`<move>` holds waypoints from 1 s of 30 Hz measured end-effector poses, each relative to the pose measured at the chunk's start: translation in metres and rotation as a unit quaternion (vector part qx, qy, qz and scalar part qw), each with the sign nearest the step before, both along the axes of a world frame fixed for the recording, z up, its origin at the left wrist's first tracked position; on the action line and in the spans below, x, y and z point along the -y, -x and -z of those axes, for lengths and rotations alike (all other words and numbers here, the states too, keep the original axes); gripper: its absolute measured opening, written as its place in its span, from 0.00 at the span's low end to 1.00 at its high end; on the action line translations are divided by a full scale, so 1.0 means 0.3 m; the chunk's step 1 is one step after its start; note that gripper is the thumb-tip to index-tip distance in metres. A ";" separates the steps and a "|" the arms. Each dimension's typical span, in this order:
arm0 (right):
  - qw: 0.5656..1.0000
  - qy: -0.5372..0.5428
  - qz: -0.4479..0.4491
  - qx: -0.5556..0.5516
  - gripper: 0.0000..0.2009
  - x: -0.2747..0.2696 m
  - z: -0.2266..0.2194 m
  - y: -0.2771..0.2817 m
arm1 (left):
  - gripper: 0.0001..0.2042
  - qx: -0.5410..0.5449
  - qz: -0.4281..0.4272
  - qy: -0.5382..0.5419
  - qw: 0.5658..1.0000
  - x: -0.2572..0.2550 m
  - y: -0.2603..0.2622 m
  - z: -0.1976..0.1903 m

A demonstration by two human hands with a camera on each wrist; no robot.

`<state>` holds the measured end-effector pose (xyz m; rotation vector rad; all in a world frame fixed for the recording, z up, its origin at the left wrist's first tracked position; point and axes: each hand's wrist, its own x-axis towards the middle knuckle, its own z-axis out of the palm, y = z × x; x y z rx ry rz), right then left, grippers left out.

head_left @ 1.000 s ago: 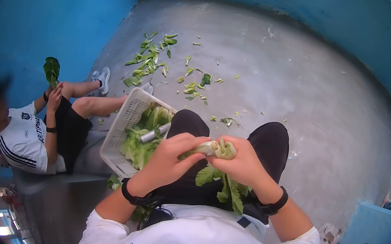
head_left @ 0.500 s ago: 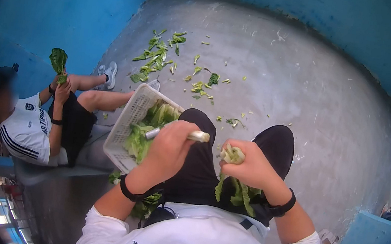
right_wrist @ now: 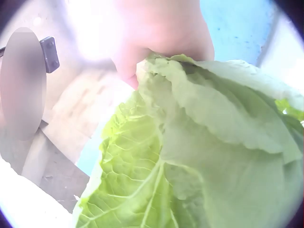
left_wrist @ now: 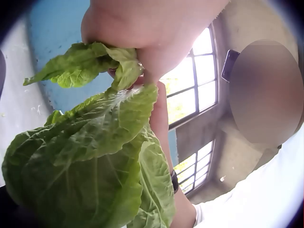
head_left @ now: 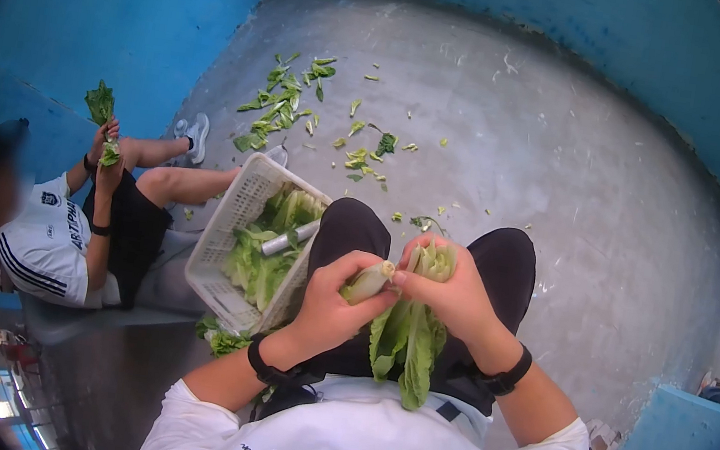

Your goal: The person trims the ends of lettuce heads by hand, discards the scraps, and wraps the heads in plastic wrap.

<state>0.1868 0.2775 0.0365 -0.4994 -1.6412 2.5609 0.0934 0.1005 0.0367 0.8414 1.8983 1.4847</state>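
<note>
In the head view my left hand (head_left: 340, 300) grips a leafy green (head_left: 364, 283) by its pale base, the cut end pointing up and right. My right hand (head_left: 454, 286) holds a bunch of lettuce-like leaves (head_left: 407, 347), pale stalk ends above the fingers and green blades hanging over my lap. Its thumb is right at the cut end of the green in the left hand. Broad leaves (left_wrist: 90, 161) fill the lower left wrist view; in the right wrist view more leaves (right_wrist: 209, 137) hang below the fist. Most of the left fingertips are hidden.
A white plastic basket (head_left: 214, 246) of greens stands left of my knees, a silvery cylinder (head_left: 289, 238) lying over it. Leaf scraps (head_left: 275, 107) are scattered on the grey floor (head_left: 520, 137). Another person (head_left: 56, 228) sits at left holding greens. A blue box (head_left: 683, 445) stands at right.
My hands moved apart, then came back together, the left green now tilted upright. The leaves in my right hand hang lower and more in view. The seated person's hands have shifted on their greens.
</note>
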 end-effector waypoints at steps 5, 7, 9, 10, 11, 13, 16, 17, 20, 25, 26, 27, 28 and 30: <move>0.997 0.036 0.061 0.001 0.12 0.017 0.020 0.007 | 0.13 0.005 -0.026 0.000 1.000 -0.011 -0.001 0.011; 0.995 0.057 0.078 -0.003 0.13 0.020 0.023 0.006 | 0.13 0.004 -0.016 -0.007 1.000 -0.008 -0.009 0.021; 0.995 0.048 0.086 -0.003 0.13 0.028 0.029 0.004 | 0.13 -0.011 -0.025 0.016 1.000 -0.011 -0.012 0.020; 0.995 0.043 0.089 -0.003 0.13 0.029 0.031 0.003 | 0.13 -0.019 -0.030 0.027 0.999 -0.013 -0.012 0.019; 0.994 0.056 0.095 0.007 0.13 0.030 0.028 0.002 | 0.12 -0.017 -0.029 0.035 0.999 -0.011 -0.012 0.018; 0.991 0.080 0.105 0.029 0.13 0.030 0.020 -0.003 | 0.12 -0.014 -0.028 0.050 0.998 -0.006 -0.013 0.013; 0.989 0.091 0.115 0.023 0.13 0.023 0.021 0.001 | 0.11 -0.026 -0.011 0.043 0.999 -0.008 -0.023 0.005; 0.989 0.089 0.114 0.017 0.13 0.025 0.026 0.000 | 0.11 -0.041 -0.006 0.038 0.998 -0.009 -0.026 0.004; 0.992 0.077 0.105 0.001 0.12 0.027 0.038 -0.003 | 0.12 -0.091 0.012 0.017 0.996 -0.013 -0.034 -0.003; 0.991 0.071 0.113 -0.002 0.09 0.040 0.078 -0.010 | 0.15 -0.122 0.048 -0.014 0.991 -0.010 -0.046 -0.005; 0.989 0.089 0.118 -0.003 0.09 0.042 0.078 -0.007 | 0.15 -0.119 0.056 -0.016 0.991 -0.011 -0.043 -0.005; 0.987 0.107 0.123 -0.004 0.08 0.045 0.076 -0.004 | 0.16 -0.115 0.059 -0.013 0.992 -0.011 -0.039 -0.005; 0.984 0.124 0.128 -0.005 0.07 0.046 0.074 -0.004 | 0.17 -0.111 0.062 -0.011 0.992 -0.010 -0.034 -0.005; 0.986 0.110 0.127 -0.005 0.07 0.034 0.065 -0.012 | 0.19 -0.093 0.070 -0.010 0.993 -0.011 -0.026 -0.007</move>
